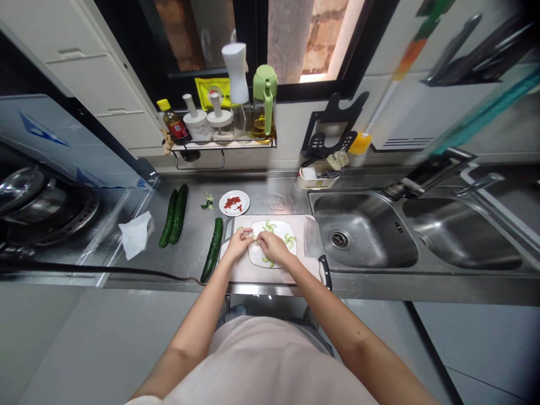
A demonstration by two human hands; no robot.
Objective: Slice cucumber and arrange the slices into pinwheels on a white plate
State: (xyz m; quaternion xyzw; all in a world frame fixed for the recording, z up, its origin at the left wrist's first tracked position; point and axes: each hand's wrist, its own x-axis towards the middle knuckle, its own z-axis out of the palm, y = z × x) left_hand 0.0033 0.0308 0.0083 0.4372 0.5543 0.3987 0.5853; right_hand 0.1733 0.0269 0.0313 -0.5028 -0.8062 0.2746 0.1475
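Note:
A squarish white plate lies on the pale cutting board. Thin cucumber slices are set on it in small pinwheel groups at the top, right and bottom. Over the plate's left side, my left hand and my right hand meet with fingertips pinched around a small pale-green cucumber slice; the fingers partly hide it. A kitchen knife rests along the board's right edge, black handle toward me. Left of the board lies a whole cucumber.
Behind the board stands a small plate of red pieces, beside cucumber scraps. Two cucumbers and a white tissue lie left. A double sink is on the right, a pot far left, a condiment shelf behind.

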